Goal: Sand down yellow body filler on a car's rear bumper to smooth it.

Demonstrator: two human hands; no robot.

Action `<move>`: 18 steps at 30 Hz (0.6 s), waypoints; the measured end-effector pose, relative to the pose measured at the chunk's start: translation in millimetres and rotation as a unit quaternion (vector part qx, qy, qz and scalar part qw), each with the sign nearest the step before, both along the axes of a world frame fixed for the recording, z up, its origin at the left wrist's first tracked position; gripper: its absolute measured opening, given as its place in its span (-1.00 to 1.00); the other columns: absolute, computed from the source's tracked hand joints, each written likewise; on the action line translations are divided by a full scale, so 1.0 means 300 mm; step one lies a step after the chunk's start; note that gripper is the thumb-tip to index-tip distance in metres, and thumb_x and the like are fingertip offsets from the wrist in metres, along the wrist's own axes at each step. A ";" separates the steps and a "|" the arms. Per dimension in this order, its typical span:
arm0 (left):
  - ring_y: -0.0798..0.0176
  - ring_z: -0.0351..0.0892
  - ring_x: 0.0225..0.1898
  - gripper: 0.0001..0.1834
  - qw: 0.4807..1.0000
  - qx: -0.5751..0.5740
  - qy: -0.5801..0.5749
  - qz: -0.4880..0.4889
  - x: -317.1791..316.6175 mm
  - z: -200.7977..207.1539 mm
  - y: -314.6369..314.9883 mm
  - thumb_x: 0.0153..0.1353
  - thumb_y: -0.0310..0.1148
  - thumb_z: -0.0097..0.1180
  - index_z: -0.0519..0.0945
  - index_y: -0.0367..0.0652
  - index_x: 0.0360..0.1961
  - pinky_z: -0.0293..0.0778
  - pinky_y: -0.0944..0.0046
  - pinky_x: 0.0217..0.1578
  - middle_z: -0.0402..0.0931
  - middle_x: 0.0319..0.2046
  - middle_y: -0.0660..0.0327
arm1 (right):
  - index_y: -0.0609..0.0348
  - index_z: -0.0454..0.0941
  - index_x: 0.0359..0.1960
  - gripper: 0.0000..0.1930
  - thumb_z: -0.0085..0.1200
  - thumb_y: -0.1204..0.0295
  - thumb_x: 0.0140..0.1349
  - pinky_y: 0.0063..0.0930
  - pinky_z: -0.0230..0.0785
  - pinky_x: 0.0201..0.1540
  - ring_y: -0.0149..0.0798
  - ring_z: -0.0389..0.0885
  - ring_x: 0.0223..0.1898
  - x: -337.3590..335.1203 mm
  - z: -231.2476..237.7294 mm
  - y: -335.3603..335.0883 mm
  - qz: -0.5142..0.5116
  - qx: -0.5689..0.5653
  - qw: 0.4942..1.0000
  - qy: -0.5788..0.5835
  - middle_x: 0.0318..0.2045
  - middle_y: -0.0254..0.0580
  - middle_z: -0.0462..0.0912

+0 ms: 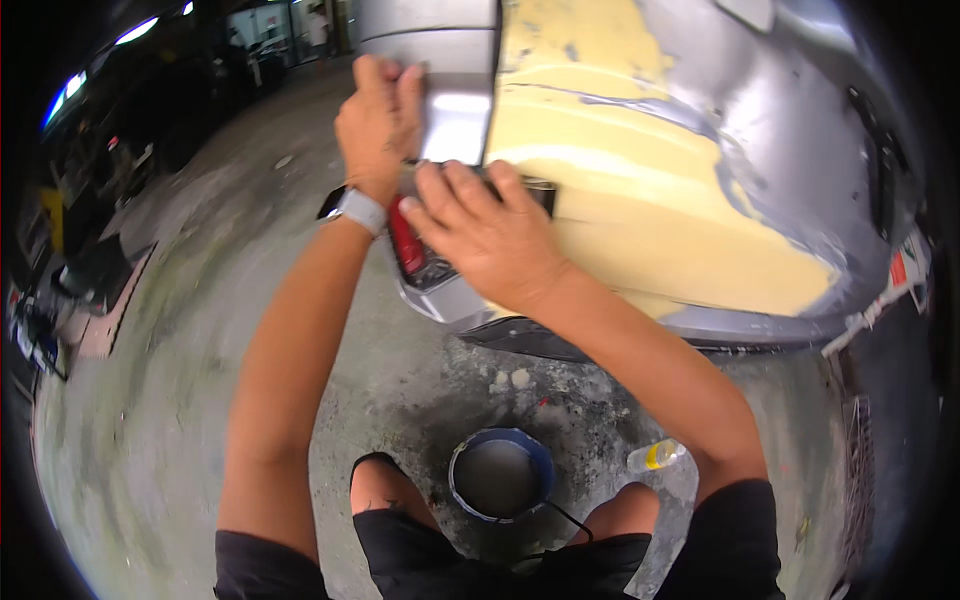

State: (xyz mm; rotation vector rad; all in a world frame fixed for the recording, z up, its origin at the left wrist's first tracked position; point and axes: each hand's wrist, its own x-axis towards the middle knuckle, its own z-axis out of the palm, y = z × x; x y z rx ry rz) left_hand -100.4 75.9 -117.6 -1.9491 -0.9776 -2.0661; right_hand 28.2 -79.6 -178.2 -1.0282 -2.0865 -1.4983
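Observation:
A silver car body (810, 90) fills the upper right, with a wide patch of yellow filler (630, 210) over its rear corner. My left hand (380, 125), wearing a watch (355, 210) at the wrist, is closed beside the left edge of the silver rear panel (455, 115); whatever its fingers hold is hidden. Above the red tail light (406, 238), my right hand (490, 225) presses its bent fingers over a dark block (543, 196), whose end sticks out past the fingertips onto the filler. Its exact kind is unclear.
Between my knees a blue bucket (547, 465) of greyish liquid stands on the stained concrete floor (180, 400). A clear bottle with a yellow label (657, 456) lies to its right. Dark vehicles and a person (318, 30) are at the far left.

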 end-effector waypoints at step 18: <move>-0.10 0.62 -0.50 -0.70 1.000 0.005 -0.017 -0.018 -0.007 -0.013 0.003 0.53 -0.10 0.19 0.46 -0.10 -0.12 0.53 0.01 -0.38 0.58 -0.50 0.02 | -0.04 0.62 0.21 -0.53 0.15 0.40 0.23 0.10 0.27 0.29 -0.08 0.44 0.35 0.117 0.047 -0.089 0.035 -0.011 0.998 0.046 0.36 -0.13 0.49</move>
